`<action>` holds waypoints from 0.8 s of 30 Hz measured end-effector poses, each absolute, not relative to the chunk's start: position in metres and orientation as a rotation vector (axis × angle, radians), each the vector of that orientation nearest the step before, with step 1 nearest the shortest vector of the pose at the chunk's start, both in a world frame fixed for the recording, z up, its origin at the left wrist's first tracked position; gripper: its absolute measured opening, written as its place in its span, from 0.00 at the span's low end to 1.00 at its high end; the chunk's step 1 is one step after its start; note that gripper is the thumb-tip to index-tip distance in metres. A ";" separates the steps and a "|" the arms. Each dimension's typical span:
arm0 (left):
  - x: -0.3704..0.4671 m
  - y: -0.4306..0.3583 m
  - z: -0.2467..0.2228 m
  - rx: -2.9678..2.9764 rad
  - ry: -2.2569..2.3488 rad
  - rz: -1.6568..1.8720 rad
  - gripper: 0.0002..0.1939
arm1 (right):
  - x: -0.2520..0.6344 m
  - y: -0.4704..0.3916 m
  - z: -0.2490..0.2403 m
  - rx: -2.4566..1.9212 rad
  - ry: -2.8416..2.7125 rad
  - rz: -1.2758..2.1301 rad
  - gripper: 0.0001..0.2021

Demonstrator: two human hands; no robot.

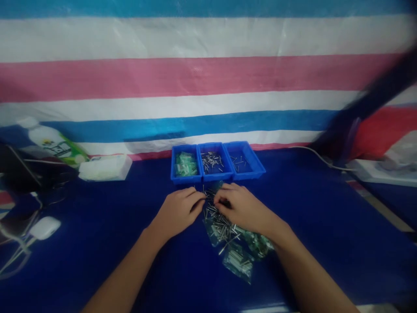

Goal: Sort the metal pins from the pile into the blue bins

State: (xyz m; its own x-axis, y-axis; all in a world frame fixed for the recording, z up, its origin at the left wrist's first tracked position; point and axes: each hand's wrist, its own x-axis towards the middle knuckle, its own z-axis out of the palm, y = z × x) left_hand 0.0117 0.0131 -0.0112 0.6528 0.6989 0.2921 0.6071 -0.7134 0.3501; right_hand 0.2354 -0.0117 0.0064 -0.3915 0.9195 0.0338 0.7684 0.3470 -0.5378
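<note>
Over a loose pile of thin metal screws or nails point(224, 229), my left hand point(178, 211) pinches thumb and fingers together at the pile's left edge. Whatever sits between those fingertips is too small to make out. My right hand point(243, 206) curls over the pile from the right, its thumb and finger closed in a pinch; its grip is partly hidden. Small clear greenish bags of metal pieces lie among the pile, one bag point(239, 263) nearest me and another bag point(259, 244) beneath my right wrist.
Behind my hands stand three joined blue bins: the left bin point(172, 167) holds greenish bags, the middle bin point(217, 177) many screws, the right bin point(257, 167) a few. At left are a white tissue pack point(106, 168), a bottle point(54, 141), a white case point(45, 228) and cables.
</note>
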 end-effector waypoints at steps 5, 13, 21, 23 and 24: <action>0.012 0.013 -0.010 2.561 1.049 0.738 0.12 | 0.234 -0.010 0.020 -1.398 -2.068 0.756 0.08; 0.018 0.011 -0.013 2.538 0.975 0.784 0.10 | 0.224 -0.012 0.016 -1.312 -1.880 0.905 0.06; 0.019 0.011 -0.017 2.482 0.963 0.790 0.09 | 0.224 -0.010 0.014 -1.314 -1.768 0.987 0.06; 0.019 0.011 -0.018 2.457 0.970 0.824 0.09 | 0.223 -0.010 0.014 -1.309 -1.714 1.011 0.06; 0.019 0.012 -0.018 2.442 0.970 0.857 0.09 | 0.223 -0.010 0.015 -1.312 -1.690 1.022 0.06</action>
State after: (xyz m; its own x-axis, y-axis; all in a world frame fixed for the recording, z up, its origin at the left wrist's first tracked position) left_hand 0.0189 0.0116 -0.0176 0.5767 0.7130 0.3988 0.4842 -0.6915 0.5361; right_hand 0.2226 -0.0101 0.0147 -0.1914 0.9777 0.0868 0.3775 0.1550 -0.9129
